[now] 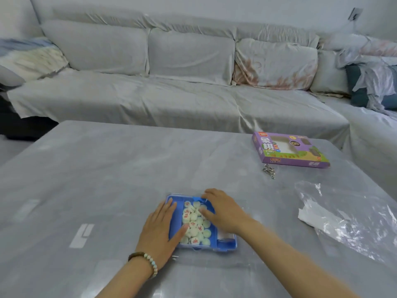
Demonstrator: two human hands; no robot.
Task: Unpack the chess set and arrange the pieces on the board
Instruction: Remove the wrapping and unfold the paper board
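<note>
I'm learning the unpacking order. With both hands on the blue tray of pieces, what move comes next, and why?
Probably pinch one of the pieces with the right hand and lift it out: they lie heaped in the blue tray, the left hand covers its left side, the right fingers touch them.

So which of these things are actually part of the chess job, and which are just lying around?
Part of the job: blue tray, white round pieces in it, purple game box.
Just lying about: metal clips, clear plastic bag, sofa.
</note>
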